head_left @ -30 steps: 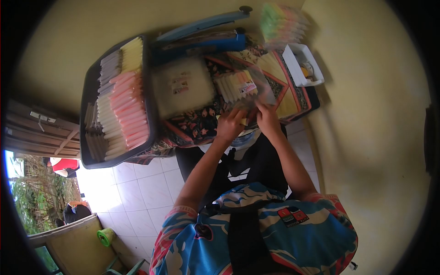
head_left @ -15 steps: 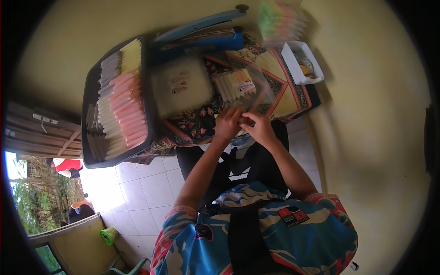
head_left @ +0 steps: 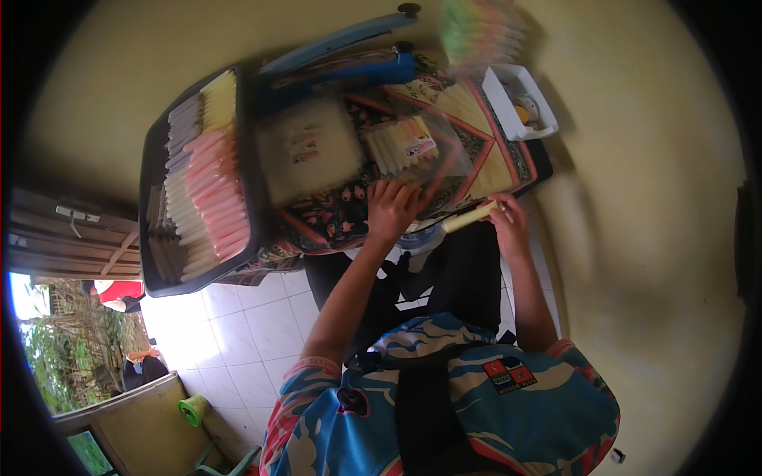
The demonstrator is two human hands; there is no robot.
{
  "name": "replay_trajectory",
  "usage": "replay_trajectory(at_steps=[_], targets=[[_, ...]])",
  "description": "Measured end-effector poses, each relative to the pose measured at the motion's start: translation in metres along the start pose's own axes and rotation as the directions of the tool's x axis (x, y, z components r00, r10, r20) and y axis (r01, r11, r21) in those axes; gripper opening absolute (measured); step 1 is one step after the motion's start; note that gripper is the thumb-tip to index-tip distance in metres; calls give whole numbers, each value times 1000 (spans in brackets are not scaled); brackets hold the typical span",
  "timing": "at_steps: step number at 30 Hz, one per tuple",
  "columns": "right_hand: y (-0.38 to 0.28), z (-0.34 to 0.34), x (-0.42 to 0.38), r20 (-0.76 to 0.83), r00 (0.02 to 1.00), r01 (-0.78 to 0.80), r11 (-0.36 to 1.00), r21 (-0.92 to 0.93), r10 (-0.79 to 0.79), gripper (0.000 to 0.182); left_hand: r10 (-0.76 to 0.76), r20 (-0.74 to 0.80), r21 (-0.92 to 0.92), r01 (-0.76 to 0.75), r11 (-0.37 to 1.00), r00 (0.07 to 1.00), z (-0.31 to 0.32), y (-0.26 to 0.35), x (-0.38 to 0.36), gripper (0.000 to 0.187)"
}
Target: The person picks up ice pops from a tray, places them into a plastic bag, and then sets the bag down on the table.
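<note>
A pale yellow stick [head_left: 470,217] is pinched at one end by my right hand [head_left: 508,224], at the near right edge of the patterned tablecloth [head_left: 329,216]. My left hand [head_left: 392,208] rests at the near end of a clear plastic bag [head_left: 448,159], its fingers bent; what they hold, if anything, is hidden. Several pale sticks [head_left: 387,151] and a printed label [head_left: 421,141] lie in the bag. Left of it sits a blurred stack of clear bags [head_left: 313,151] with a label showing.
A black tray [head_left: 146,238] at the left holds rows of pink, white, yellow and greyish sticks [head_left: 214,190]. Behind stands a blue sealer [head_left: 341,77] with a raised arm. A white box [head_left: 496,99] and a bag of colourful sticks [head_left: 480,36] are at the back right.
My hands have parted. My right hand has moved right with the yellow stick, which now shows along its length. My left hand has shifted slightly left and up onto the bag's edge.
</note>
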State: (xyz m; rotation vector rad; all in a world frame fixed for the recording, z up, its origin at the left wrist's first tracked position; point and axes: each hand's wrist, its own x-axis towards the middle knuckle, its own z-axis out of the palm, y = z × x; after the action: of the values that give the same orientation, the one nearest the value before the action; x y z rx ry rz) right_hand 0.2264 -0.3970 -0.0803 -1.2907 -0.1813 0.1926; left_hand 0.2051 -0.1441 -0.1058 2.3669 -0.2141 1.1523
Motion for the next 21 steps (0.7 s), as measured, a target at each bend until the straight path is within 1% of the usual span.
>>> replay_trajectory(at_steps=[3,4,5,6,7,8,9,11,14,17,18,19,21], targets=[[8,7,-11,61,990,-137,941,311,124,29,-19,1,-6,19,1000,1000,0,0,0,15],[12,15,-18,18,964,-258,912,319,267,36,-27,7,-2,27,1000,1000,-1,0,0,15],[13,24,-25,21,914,-400,890,217,406,40,-33,13,2,33,999,999,-1,-1,0,14],[22,31,-32,85,874,-485,855,184,478,41,-35,14,0,35,999,999,0,-1,0,14],[36,33,-42,204,842,-533,830,165,500,43,-39,15,-1,39,999,999,0,-2,0,13],[41,39,-49,252,749,-644,763,61,613,42,-43,16,-2,43,999,999,1,-2,0,13],[46,46,-55,263,688,-697,717,-17,676,37,-40,7,-13,40,999,999,1,-2,0,13],[56,57,-67,315,715,-607,778,-161,624,41,-34,-13,-31,34,999,999,1,-2,1,12],[59,62,-70,343,802,-493,866,-84,490,49,-35,-15,-32,34,999,999,0,-1,2,12],[56,58,-55,353,848,-387,917,-100,396,52,-39,-19,-36,38,999,999,-1,-1,3,12],[55,54,-47,319,879,-326,935,-139,354,51,-41,-15,-42,40,998,999,-1,-1,3,12],[51,50,-39,245,929,-225,949,-222,277,46,-44,-10,-47,43,998,999,-2,-1,3,13],[37,45,-22,134,969,-188,970,-158,209,40,-50,-5,-50,49,998,999,-3,0,4,13]])
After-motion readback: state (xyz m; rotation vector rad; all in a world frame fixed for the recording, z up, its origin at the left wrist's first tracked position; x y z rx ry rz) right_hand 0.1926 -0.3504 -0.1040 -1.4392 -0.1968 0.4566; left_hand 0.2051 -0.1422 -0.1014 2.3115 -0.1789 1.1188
